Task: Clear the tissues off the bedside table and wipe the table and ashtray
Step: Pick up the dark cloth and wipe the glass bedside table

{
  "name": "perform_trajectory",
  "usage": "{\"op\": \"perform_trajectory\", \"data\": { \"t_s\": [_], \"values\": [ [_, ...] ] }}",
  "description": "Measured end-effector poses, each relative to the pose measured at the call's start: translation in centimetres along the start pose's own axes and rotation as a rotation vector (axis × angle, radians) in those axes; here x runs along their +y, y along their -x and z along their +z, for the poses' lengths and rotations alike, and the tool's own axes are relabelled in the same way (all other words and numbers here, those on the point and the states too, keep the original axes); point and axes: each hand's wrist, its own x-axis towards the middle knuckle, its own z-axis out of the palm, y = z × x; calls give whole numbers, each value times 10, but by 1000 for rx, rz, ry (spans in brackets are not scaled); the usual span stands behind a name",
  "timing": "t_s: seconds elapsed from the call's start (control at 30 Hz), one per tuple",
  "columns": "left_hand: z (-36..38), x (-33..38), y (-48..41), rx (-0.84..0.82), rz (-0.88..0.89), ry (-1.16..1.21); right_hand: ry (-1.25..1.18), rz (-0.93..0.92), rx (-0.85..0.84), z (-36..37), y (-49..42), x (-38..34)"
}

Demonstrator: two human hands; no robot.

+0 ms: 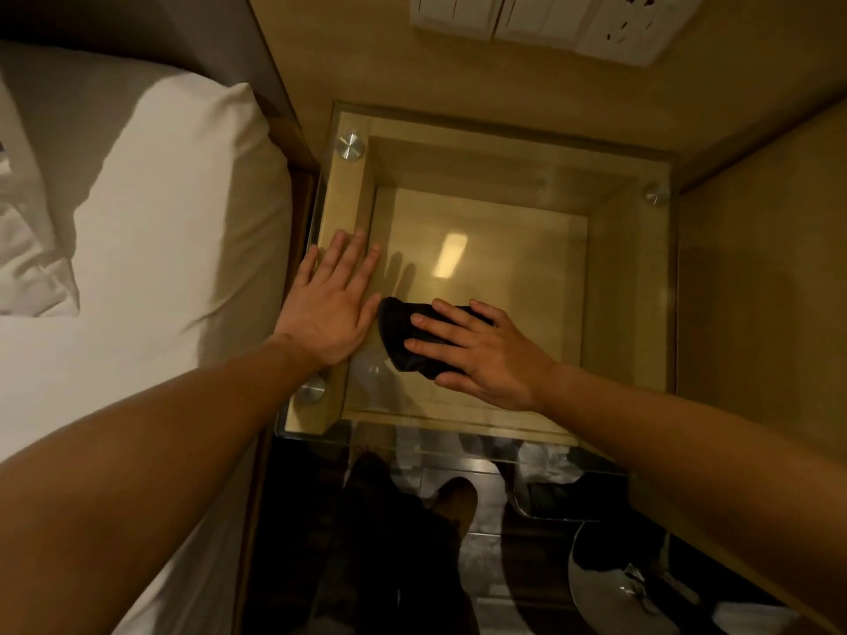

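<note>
The bedside table [609, 286] has a glass top over a wooden box frame. A dark cloth [403, 332] lies on the glass near the front left. My right hand [476, 355] presses flat on that cloth with fingers spread. My left hand [332, 300] rests flat and open on the glass at the table's left edge, just beside the cloth. No tissues or ashtray show on the table top.
A bed with white sheets [151, 249] borders the table on the left. Wall switches and a socket [554, 20] sit above the table. A wooden panel [761, 277] closes the right side. On the dark floor below are a lined bin [614, 584] and my foot [453, 501].
</note>
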Motion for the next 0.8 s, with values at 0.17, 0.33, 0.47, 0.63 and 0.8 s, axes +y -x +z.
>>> {"op": "perform_trajectory", "data": {
  "t_s": [0.17,0.33,0.47,0.63,0.8],
  "values": [
    [1,0,1,6,0,-9,-1,-9,18,8,14,-17],
    [2,-1,0,4,3,-12,-6,-20,2,16,28,-34],
    [1,0,1,-1,9,-4,-44,-41,-49,18,38,-46],
    [2,-1,1,8,8,-2,-77,-59,-91,20,46,-58],
    [3,-1,0,5,3,2,-130,-74,-60,30,58,-71]
  ]
}}
